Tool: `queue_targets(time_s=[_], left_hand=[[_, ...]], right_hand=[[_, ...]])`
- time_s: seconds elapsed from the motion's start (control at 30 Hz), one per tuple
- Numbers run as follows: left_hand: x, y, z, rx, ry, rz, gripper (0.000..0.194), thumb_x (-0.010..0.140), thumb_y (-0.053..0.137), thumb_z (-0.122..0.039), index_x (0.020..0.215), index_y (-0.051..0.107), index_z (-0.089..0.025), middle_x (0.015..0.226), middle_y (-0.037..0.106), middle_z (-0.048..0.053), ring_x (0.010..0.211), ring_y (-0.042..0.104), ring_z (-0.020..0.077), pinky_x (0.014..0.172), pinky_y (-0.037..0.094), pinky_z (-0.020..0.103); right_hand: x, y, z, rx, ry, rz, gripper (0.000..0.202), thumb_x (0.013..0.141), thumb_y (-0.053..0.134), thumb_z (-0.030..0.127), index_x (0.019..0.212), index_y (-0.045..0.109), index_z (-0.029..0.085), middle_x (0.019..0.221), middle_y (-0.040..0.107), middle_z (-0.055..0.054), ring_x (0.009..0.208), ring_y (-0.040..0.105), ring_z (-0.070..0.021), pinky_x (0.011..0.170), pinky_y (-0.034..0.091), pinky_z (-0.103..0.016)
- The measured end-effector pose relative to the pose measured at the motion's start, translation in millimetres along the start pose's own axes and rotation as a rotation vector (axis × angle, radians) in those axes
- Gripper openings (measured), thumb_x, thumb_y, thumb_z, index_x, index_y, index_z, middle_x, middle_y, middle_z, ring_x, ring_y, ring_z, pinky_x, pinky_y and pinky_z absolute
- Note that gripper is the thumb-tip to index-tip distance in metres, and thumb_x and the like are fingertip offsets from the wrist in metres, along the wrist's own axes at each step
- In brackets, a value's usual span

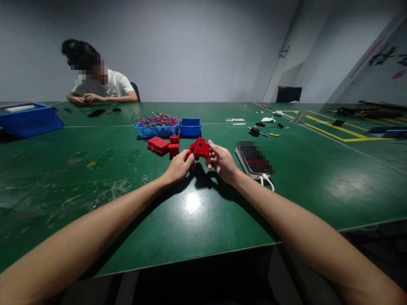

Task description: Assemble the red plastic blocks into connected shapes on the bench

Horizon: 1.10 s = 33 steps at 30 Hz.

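Left hand: my left hand (178, 166) pinches the lower left side of the red plastic part (199, 148); the fingers are curled, thumb on top.
Right hand: my right hand (221, 161) grips the right side of the same part, fingers pressed together around its edge.
Place of the part: it is held between both hands, a little above the green table (95, 186), not touching it, just in front of the other red pieces.
How it handles: I judge it light and stiff, a hard boxy shell with corners and openings. It should not bend, and it seems not slippery because the surface looks matte. Thin walls could crack if I squeeze hard.
Where to hold: on the flat outer faces, at opposite sides, as both hands do now; the open edges I would avoid.
Near the hands: a small group of red housings (163, 146) lies on the table just behind the left hand. Behind them stand a blue tray of coloured wires (155, 125) and an empty-looking blue bin (190, 127), touching side by side.
Right side: a phone (252, 163) with a white cable lies near my right wrist.
Farther away: another person (101, 87) sits at the far left end of the table, with their own hands together on the surface. A larger blue box (30, 120) is at the left edge.
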<state>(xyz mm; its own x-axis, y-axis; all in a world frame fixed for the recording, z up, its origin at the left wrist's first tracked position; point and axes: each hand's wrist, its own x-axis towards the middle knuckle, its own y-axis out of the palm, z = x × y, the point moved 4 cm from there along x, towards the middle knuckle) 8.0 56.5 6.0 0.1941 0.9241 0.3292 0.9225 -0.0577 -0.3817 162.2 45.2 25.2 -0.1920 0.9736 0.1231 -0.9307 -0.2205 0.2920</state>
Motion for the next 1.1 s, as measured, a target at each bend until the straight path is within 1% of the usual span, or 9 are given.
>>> queue_targets(time_s=[0.13, 0.3, 0.4, 0.53, 0.63, 0.77, 0.83, 0.93, 1.1], left_hand=[[1.0, 0.1, -0.3, 0.017, 0.011, 0.020, 0.035, 0.085, 0.053, -0.051, 0.080, 0.060, -0.018, 0.063, 0.065, 0.001, 0.057, 0.059, 0.0154, 0.054, 0.045, 0.026], [0.3, 0.0, -3.0, 0.022, 0.016, 0.047, 0.028, 0.084, 0.052, -0.043, 0.078, 0.061, -0.017, 0.064, 0.064, 0.001, 0.057, 0.058, 0.0146, 0.058, 0.046, 0.026], [-0.2, 0.0, -5.4, 0.024, 0.035, 0.053, 0.024, 0.078, 0.060, -0.040, 0.078, 0.063, -0.016, 0.069, 0.068, 0.003, 0.062, 0.060, 0.0154, 0.060, 0.047, 0.026], [-0.8, 0.4, -7.3, 0.002, 0.060, 0.045, 0.032, 0.071, 0.071, -0.044, 0.081, 0.065, -0.015, 0.076, 0.070, 0.005, 0.068, 0.062, 0.0166, 0.061, 0.047, 0.026], [-1.0, 1.5, -4.6, -0.045, 0.021, 0.048, 0.045, 0.072, 0.070, -0.050, 0.095, 0.066, -0.012, 0.069, 0.066, 0.002, 0.057, 0.055, 0.0130, 0.053, 0.042, 0.023], [-1.1, 1.7, -1.0, -0.082, -0.048, 0.040, 0.063, 0.073, 0.069, -0.046, 0.122, 0.059, -0.008, 0.057, 0.055, -0.005, 0.049, 0.046, 0.0100, 0.048, 0.034, 0.021], [-1.3, 1.1, -1.3, -0.084, -0.063, 0.030, 0.061, 0.074, 0.068, -0.044, 0.123, 0.058, -0.009, 0.057, 0.055, -0.005, 0.048, 0.045, 0.0097, 0.048, 0.034, 0.021], [-1.6, 0.3, -2.4, -0.093, -0.083, 0.017, 0.053, 0.075, 0.067, -0.044, 0.116, 0.060, -0.011, 0.055, 0.053, -0.006, 0.047, 0.044, 0.0093, 0.047, 0.033, 0.021], [-3.1, -1.1, -3.3, -0.117, -0.069, -0.019, 0.050, 0.075, 0.068, -0.044, 0.113, 0.055, -0.014, 0.054, 0.048, -0.009, 0.046, 0.041, 0.0085, 0.049, 0.033, 0.021]], right_hand=[[-3.4, 4.4, 2.6, -0.023, -0.017, 0.052, 0.049, 0.070, 0.074, 0.063, 0.069, 0.055, 0.018, 0.051, 0.053, 0.006, 0.039, 0.046, -0.0056, 0.038, 0.036, -0.019], [-4.1, 4.4, 3.4, -0.085, -0.030, 0.057, 0.054, 0.067, 0.074, 0.068, 0.064, 0.055, 0.018, 0.050, 0.054, 0.005, 0.038, 0.046, -0.0050, 0.038, 0.037, -0.018], [-5.1, 5.0, 3.2, -0.118, -0.013, 0.048, 0.056, 0.065, 0.074, 0.070, 0.064, 0.057, 0.017, 0.051, 0.057, 0.004, 0.037, 0.048, -0.0058, 0.037, 0.037, -0.019], [-7.4, 8.5, 5.2, -0.163, 0.005, 0.050, 0.058, 0.064, 0.073, 0.072, 0.063, 0.058, 0.016, 0.049, 0.059, 0.002, 0.035, 0.050, -0.0066, 0.036, 0.035, -0.018], [-6.1, 7.9, 6.2, -0.194, 0.004, 0.031, 0.060, 0.068, 0.068, 0.075, 0.063, 0.058, 0.016, 0.048, 0.059, 0.001, 0.034, 0.051, -0.0068, 0.035, 0.033, -0.017], [0.7, -3.3, 5.6, -0.191, -0.057, -0.125, 0.058, 0.072, 0.066, 0.074, 0.069, 0.053, 0.018, 0.048, 0.056, 0.005, 0.035, 0.053, -0.0070, 0.034, 0.031, -0.017], [3.9, -8.2, 3.7, -0.185, -0.067, -0.171, 0.054, 0.075, 0.065, 0.072, 0.079, 0.052, 0.019, 0.052, 0.057, 0.007, 0.036, 0.055, -0.0080, 0.035, 0.032, -0.017], [6.3, -10.6, 0.2, -0.183, -0.033, -0.161, 0.047, 0.084, 0.059, 0.067, 0.090, 0.051, 0.021, 0.056, 0.060, 0.008, 0.038, 0.057, -0.0089, 0.036, 0.033, -0.017], [5.2, -7.7, -0.1, -0.182, 0.018, -0.119, 0.041, 0.094, 0.048, 0.059, 0.086, 0.055, 0.019, 0.059, 0.063, 0.004, 0.039, 0.057, -0.0084, 0.039, 0.035, -0.018]])
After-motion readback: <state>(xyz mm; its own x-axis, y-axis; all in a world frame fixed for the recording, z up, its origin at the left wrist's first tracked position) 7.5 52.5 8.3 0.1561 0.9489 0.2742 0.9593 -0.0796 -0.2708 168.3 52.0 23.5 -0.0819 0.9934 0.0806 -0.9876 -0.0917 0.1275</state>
